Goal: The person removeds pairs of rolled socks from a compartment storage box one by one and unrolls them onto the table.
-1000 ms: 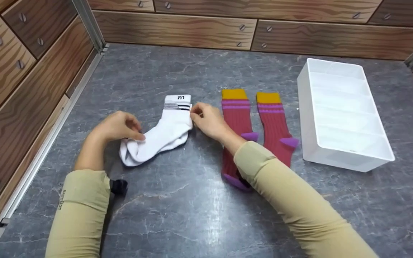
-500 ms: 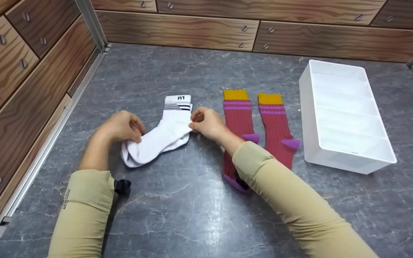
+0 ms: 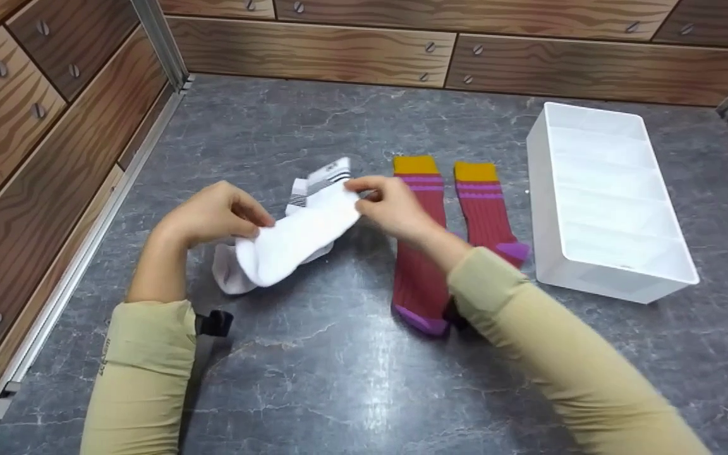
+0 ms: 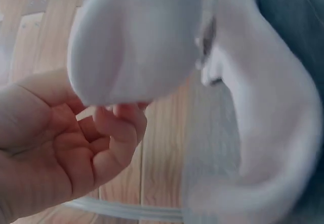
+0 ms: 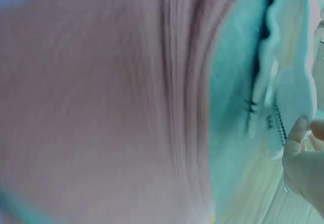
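A white sock (image 3: pixel 304 230) with dark stripes at its cuff is raised off the table, tilted, between my two hands. My left hand (image 3: pixel 215 215) pinches its edge at the toe end; in the left wrist view the fingers of the left hand (image 4: pixel 66 133) curl at the sock's rim. Near the heel and cuff my right hand (image 3: pixel 395 208) pinches the same sock between thumb and fingers. Beneath it a second white sock (image 3: pixel 228 275) lies on the table, partly hidden.
Two burgundy socks (image 3: pixel 418 278) with mustard cuffs and purple heels lie right of the white pair, partly under the right forearm. Farther right stands a white divided box (image 3: pixel 547 215). Wood-patterned walls (image 3: pixel 313 50) border the grey marbled table (image 3: pixel 313 373).
The upper white sock has lifted off the lower one and shifted right. Both hands have risen with it, the right hand moving further right, and the lower sock is now more exposed.
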The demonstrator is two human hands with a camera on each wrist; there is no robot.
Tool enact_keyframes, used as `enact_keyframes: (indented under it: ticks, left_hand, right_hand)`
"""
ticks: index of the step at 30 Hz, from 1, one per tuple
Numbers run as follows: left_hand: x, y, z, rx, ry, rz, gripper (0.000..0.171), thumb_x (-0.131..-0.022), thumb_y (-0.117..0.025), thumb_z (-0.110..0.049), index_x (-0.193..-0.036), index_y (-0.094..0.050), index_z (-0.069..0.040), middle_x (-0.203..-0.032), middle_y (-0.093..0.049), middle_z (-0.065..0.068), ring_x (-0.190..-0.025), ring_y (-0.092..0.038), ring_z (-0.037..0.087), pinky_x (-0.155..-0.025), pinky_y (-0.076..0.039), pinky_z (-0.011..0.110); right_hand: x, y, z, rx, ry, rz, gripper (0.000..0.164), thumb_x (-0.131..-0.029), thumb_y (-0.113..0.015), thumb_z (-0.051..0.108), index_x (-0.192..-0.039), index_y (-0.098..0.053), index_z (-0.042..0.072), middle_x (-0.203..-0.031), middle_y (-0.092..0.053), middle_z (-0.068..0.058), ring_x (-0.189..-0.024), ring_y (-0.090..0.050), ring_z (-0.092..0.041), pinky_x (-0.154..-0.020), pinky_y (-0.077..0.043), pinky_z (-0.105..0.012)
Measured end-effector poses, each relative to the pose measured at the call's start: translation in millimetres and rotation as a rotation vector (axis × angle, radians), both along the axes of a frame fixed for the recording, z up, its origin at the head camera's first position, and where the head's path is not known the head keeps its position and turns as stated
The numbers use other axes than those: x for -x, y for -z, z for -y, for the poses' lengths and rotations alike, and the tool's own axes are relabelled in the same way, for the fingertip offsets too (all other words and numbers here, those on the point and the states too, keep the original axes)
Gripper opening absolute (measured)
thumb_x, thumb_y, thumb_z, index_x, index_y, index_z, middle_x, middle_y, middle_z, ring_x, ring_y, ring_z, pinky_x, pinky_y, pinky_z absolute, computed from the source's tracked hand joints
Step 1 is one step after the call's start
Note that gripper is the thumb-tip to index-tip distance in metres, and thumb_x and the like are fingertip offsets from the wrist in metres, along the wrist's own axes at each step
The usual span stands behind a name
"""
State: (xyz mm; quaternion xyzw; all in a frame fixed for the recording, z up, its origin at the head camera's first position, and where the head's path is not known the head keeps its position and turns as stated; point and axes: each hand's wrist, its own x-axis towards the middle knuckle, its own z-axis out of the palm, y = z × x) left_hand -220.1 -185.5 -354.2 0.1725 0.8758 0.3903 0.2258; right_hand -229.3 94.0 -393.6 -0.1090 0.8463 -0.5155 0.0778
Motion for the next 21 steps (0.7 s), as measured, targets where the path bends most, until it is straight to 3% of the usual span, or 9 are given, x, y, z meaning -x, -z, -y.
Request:
enact_keyframes:
  ticks: [4, 8, 11, 17, 21]
  left_hand:
    - [-2.7, -1.1, -13, -0.023, 0.113, -0.006, 0.025, -0.079, -0.068, 0.002, -0.103, -0.072, 0.001, -0.098, -0.069, 0.014, -0.087, -0.062, 0.024, -0.070, -0.052, 0.028]
    - [-2.6, 9.4, -29, 0.005, 0.251, -0.004, 0.026, -0.075, -0.067, 0.005, -0.101, -0.071, 0.002, -0.091, -0.068, 0.011, -0.080, -0.061, 0.020, -0.066, -0.051, 0.025]
    - [-2.3, 19.2, -38, 0.041, 0.305, 0.003, 0.025, -0.073, -0.067, 0.006, -0.097, -0.071, 0.001, -0.085, -0.066, 0.009, -0.072, -0.058, 0.014, -0.063, -0.050, 0.024]
    - [-2.3, 27.8, -44, 0.120, 0.312, 0.007, 0.022, -0.079, -0.068, -0.001, -0.100, -0.069, 0.001, -0.085, -0.067, 0.008, -0.067, -0.059, 0.015, -0.061, -0.049, 0.026]
    - [3.4, 28.8, -43, 0.093, 0.266, -0.135, 0.023, -0.086, -0.066, -0.009, -0.108, -0.067, 0.000, -0.091, -0.068, 0.011, -0.079, -0.062, 0.024, -0.071, -0.050, 0.034]
  right_hand:
    - [-10.1, -3.8, -25, -0.032, -0.001, -0.020, 0.037, -0.085, -0.060, -0.002, -0.122, -0.063, 0.001, -0.115, -0.064, -0.015, -0.090, -0.058, -0.021, -0.074, -0.051, -0.027]
    - [-21.6, 3.2, -40, -0.141, -0.021, 0.003, 0.034, -0.084, -0.064, 0.002, -0.118, -0.065, 0.002, -0.108, -0.062, -0.016, -0.089, -0.054, -0.022, -0.074, -0.049, -0.029]
    - [-29.7, 8.9, -43, -0.224, -0.053, 0.016, 0.033, -0.083, -0.066, 0.004, -0.116, -0.067, 0.002, -0.107, -0.059, -0.016, -0.092, -0.054, -0.024, -0.077, -0.049, -0.032]
    - [-36.3, 14.4, -43, -0.426, -0.180, -0.114, 0.030, -0.079, -0.071, 0.006, -0.107, -0.069, -0.003, -0.101, -0.061, -0.017, -0.092, -0.057, -0.028, -0.083, -0.047, -0.037]
    - [-34.4, 14.1, -44, -0.519, -0.185, -0.219, 0.028, -0.079, -0.074, 0.009, -0.104, -0.069, -0.002, -0.098, -0.059, -0.015, -0.094, -0.052, -0.029, -0.086, -0.043, -0.040]
